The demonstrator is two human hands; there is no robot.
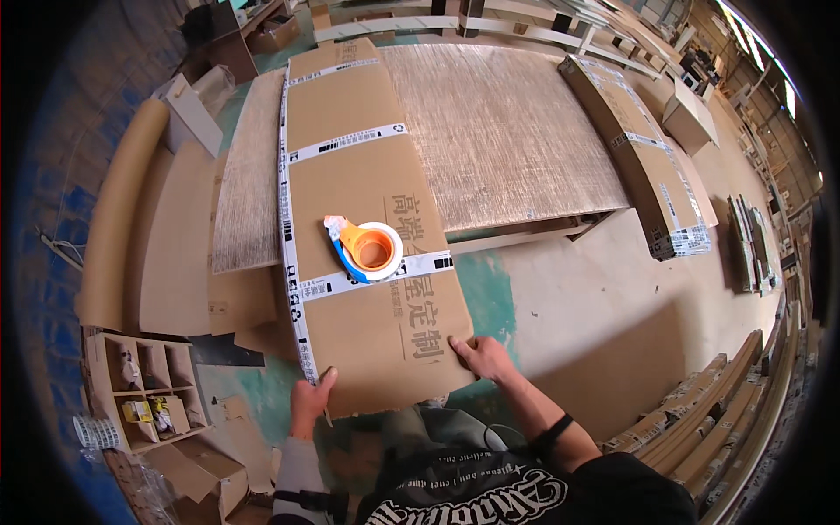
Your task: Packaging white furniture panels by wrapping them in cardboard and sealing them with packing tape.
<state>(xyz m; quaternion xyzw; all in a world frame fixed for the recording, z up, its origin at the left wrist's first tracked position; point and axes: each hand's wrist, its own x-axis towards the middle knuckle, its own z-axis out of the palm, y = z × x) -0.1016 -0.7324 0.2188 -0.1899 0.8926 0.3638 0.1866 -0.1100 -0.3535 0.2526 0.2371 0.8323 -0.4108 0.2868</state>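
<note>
Two hands hold the near end of a long flat cardboard package that lies on a low table of pale wood panels. The left hand, at about 7 o'clock from the middle of the package, is clenched around the near left corner, with the thumb on top of the cardboard. The right hand, at about 5 o'clock, lies flat and open on the near right edge and presses on it rather than gripping. To do this step well, I think both hands should move together and stay level, because the package is long and thin and may bend or twist if one corner goes first. A tape dispenser with an orange core and a blue frame rests loose on top, near the middle, so a tilt could make it slide off. The package is brown, with white printed tape along its left edge and in several bands across its width, and dark printed characters near the front. Another taped cardboard package lies at 2 o'clock, well apart.
</note>
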